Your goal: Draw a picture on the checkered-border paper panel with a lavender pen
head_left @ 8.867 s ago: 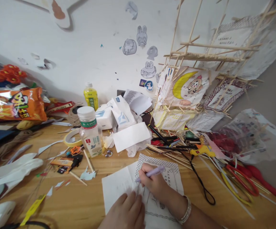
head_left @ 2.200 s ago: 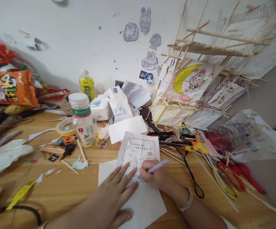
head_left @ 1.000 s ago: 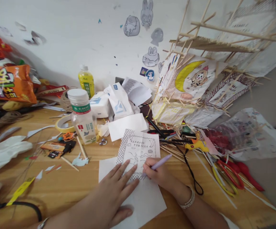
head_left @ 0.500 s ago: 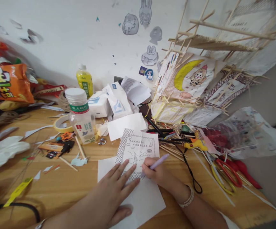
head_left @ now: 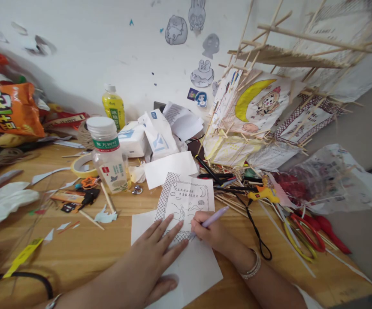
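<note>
My right hand [head_left: 205,229] is closed round a light purple pen [head_left: 216,216], its tip low on a sheet with a line drawing [head_left: 189,193]. That drawing has a crosshatched border, handwritten characters, a moon and hills. Spread flat, my left hand [head_left: 155,253] presses on the lower left of the drawing and holds nothing. Beneath the drawing lies a larger blank white sheet [head_left: 201,266] on the wooden table. The pen's tip is partly hidden by my right fingers.
Left of the papers stand a clear bottle [head_left: 108,161] and a yellow tape roll [head_left: 82,166]. A stick frame with painted paper panels [head_left: 253,103] rises at the back right. On the right lie a yellow glue gun [head_left: 263,194] and red-handled scissors [head_left: 308,234].
Both hands keep nearly the same place on the papers; the pen stays in my right hand. The whole view has shifted very slightly.
</note>
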Available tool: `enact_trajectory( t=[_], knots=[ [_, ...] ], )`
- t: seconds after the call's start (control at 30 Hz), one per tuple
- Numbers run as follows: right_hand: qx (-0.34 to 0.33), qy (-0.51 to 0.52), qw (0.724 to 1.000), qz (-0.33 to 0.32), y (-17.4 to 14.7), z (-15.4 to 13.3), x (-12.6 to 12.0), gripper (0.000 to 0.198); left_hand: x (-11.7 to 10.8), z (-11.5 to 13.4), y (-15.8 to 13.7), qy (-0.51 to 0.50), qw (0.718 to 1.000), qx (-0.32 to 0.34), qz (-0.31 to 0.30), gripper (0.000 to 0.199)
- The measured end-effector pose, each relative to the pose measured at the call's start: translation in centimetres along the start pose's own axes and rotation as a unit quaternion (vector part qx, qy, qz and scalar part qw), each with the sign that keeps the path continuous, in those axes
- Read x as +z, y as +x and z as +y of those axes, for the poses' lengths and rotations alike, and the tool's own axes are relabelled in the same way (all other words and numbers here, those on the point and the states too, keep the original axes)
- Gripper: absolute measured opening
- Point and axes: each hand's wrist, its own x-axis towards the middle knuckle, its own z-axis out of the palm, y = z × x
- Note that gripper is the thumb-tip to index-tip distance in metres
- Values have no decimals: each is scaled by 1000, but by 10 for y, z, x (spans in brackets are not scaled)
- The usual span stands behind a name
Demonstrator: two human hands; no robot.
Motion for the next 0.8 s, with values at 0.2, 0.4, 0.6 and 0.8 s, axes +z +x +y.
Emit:
enact_trajectory(
  t=[0.2,0.4,0.6,0.8],
  knots=[
    [13,1,1000,4,1,0,0,31,-1,0,0,6,1000,-6,-12,62],
    [29,23,999,-5,-1,-4,-1,30,-5,2,0,10,1000,-8,-16,60],
    [34,21,999,21,-3,-6,-3,32,15,-6,-3,30,998,5,55,63],
    [7,2,1000,10,-2,-2,-2,33,31,-13,-4,36,997,8,73,69]
  ],
)
